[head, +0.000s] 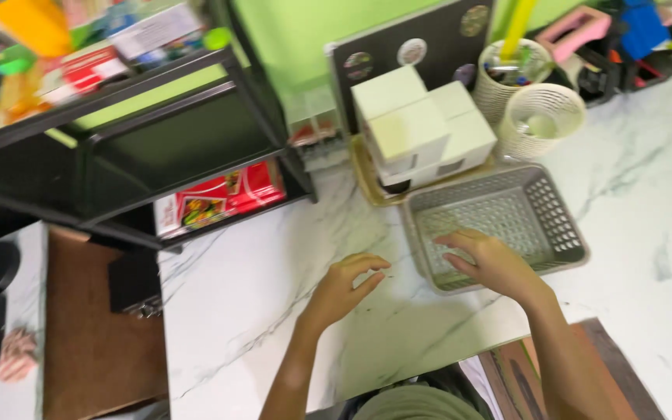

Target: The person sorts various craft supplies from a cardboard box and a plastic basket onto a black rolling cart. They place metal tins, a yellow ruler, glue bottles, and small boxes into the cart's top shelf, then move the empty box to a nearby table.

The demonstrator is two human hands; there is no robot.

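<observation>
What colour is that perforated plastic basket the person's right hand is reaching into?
The shallow perforated plastic basket is grey, seen best in the head view, under the right hand.

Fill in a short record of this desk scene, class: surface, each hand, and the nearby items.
surface: white marbled table
left hand: fingers curled, just above the bare table, holding nothing
right hand: open, over the near edge of the grey perforated basket
basket contents: none visible
behind basket: white boxes on a tray, two white mesh cups
left of hands: black shelf rack
</observation>
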